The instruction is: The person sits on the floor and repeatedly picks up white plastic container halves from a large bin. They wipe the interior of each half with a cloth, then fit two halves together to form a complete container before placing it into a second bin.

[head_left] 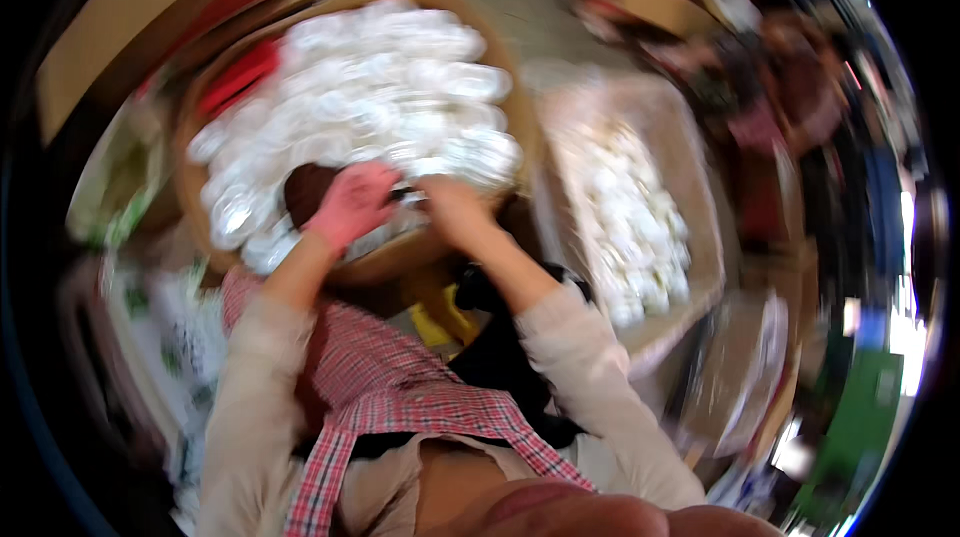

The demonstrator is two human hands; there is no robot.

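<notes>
Standing next to this setup and honestly it makes me a bit nervous. Whole view is smeared with motion, so take the details loosely.

Upper middle of the frame there's a big round shallow tan basket (200, 87) heaped with small white glossy rounded pieces (380, 87), could be little dishes or shells, too blurry to call. Both of the person's hands are down at its near rim, centre of the frame. The left hand (352, 202), in a pink glove, is curled down onto the pile next to a dark brown patch (305, 189) where the pile is bare. The bare right hand (445, 207) sits just beside it, fingers bent into the pieces. Whether either one is actually gripping something, I can't tell.

What could go wrong, as I see it: the heap rides high near the rim, so digging at the near edge could send pieces sliding over onto the person's red checked apron (400, 387). A pale rectangular tray (690, 147) with more white pieces sits to the right, close enough for an elbow to bump.
</notes>
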